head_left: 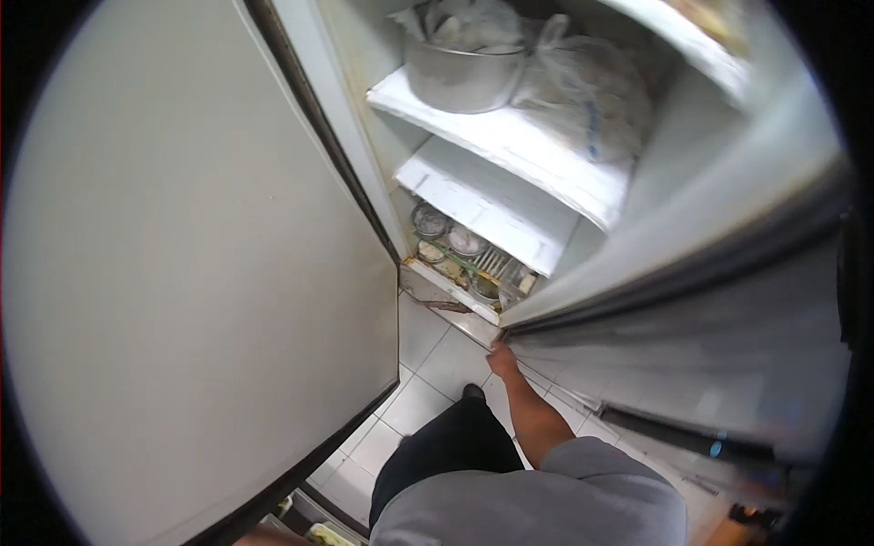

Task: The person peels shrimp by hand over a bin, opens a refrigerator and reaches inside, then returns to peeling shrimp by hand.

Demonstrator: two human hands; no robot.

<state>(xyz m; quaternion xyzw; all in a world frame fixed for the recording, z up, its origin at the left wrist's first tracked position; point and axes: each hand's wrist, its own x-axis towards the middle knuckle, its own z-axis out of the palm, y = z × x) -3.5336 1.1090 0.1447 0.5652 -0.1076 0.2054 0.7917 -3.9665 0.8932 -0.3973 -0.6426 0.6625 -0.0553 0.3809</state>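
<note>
My right hand (501, 358) is at the lower front corner of an open refrigerator cabinet, beside the edge of the grey right-hand panel (674, 337). Its fingers look curled together, and what they hold, if anything, is hidden. Only a bit of skin from my left arm shows at the bottom left; the left hand is out of sight. Inside the cabinet, a metal pot (464, 80) with plastic in it and a tied plastic bag (592, 96) rest on a white shelf (510, 141). Several small containers (467, 238) sit at the bottom.
A large pale door (209, 255) stands open on the left. A second white shelf (487, 205) lies below the pot. White floor tiles (423, 400) surround my shoe. A dark handle-like bar (683, 435) is at lower right, and an open container with green contents (328, 534) at bottom left.
</note>
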